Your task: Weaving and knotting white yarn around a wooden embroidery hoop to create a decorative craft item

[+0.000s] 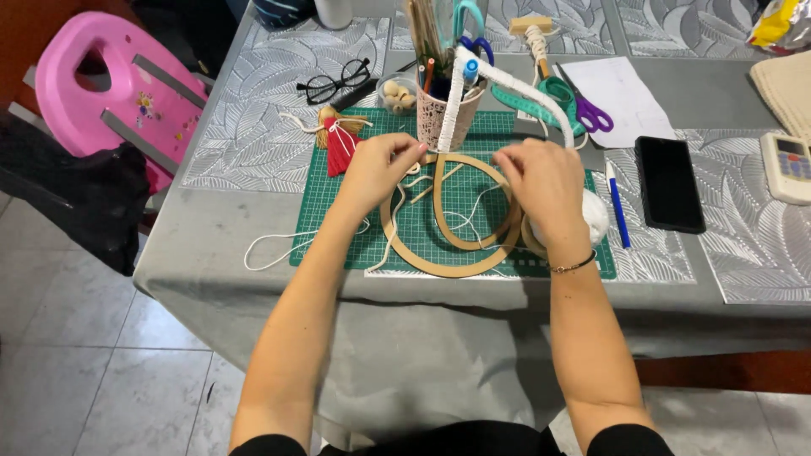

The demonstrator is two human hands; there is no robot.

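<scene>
Two tan teardrop-shaped wooden hoops [448, 257], one inside the other, lie on a green cutting mat [422, 221]. My left hand [378, 169] pinches a white cord [270, 247] near the hoops' top left. My right hand [545, 181] rests on the hoops' upper right rim, fingers closed on cord there. A white braided strip [507, 80] arches from the patterned cup [446, 114] to my right hand. Loose cord trails across the mat and off its left edge.
A red tassel doll [340, 139], glasses [338, 82], a bowl of beads [397, 95], purple-handled scissors [591, 110], white paper [621, 97], a blue pen [617, 207], a black phone [669, 181], a remote [790, 165] and a white cord ball [594, 215] lie around. A pink chair [118, 84] stands left.
</scene>
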